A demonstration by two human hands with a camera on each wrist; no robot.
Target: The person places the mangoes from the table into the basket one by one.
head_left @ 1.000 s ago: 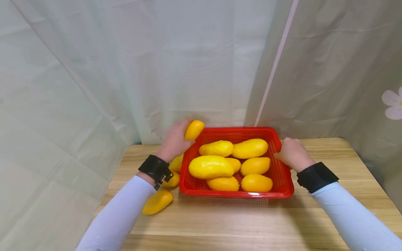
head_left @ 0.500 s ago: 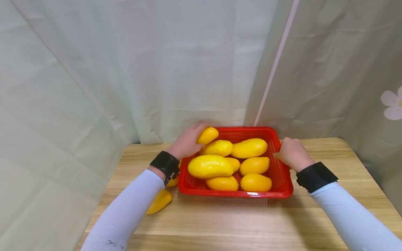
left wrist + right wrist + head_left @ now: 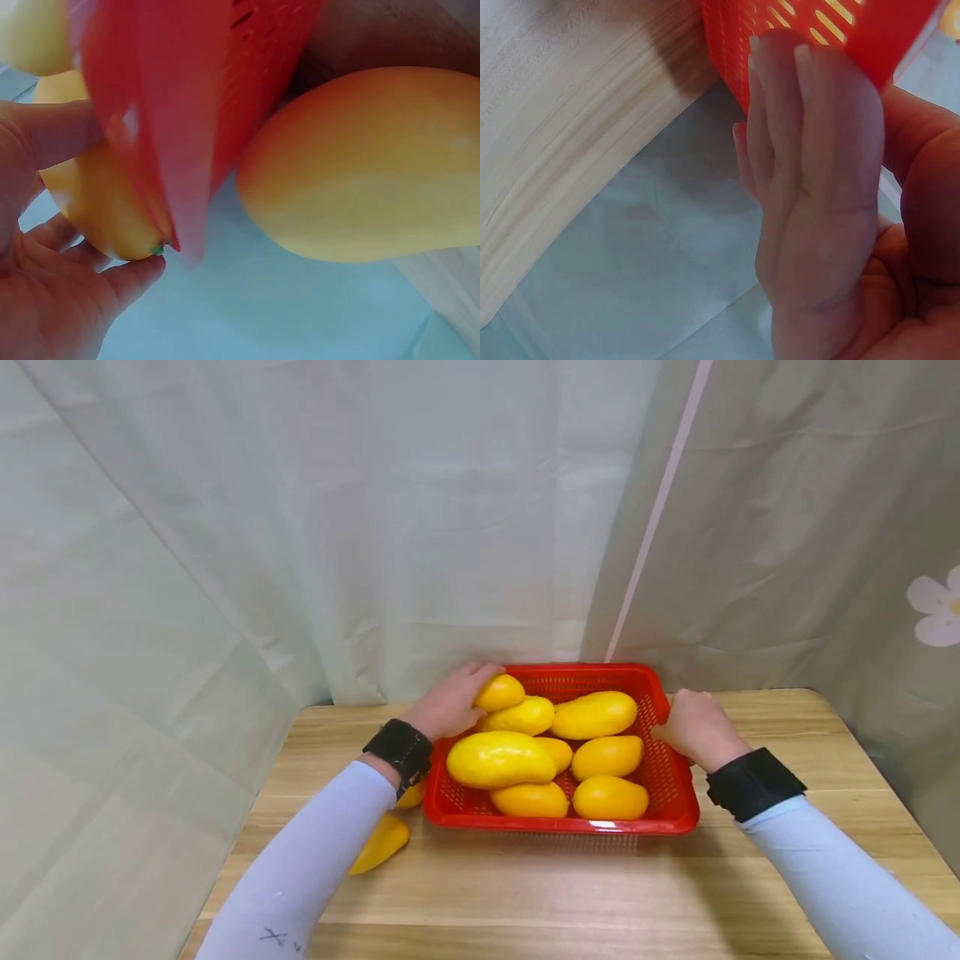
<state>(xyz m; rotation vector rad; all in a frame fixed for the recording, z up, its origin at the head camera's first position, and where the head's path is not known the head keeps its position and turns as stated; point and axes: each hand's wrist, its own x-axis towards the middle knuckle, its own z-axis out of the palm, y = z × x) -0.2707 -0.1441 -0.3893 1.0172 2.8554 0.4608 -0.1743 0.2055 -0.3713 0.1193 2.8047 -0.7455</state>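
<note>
Head: left fingers [image 3: 486, 672] round mango [image 3: 504, 695], right fingers [image 3: 682, 704] on basket [image 3: 540, 823].

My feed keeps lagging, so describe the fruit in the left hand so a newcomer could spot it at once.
Start at the wooden table, then find the red basket of yellow fruit. At its far left corner, the left hand grips one orange-yellow fruit. Unlike its neighbours, it alone is held.
</note>
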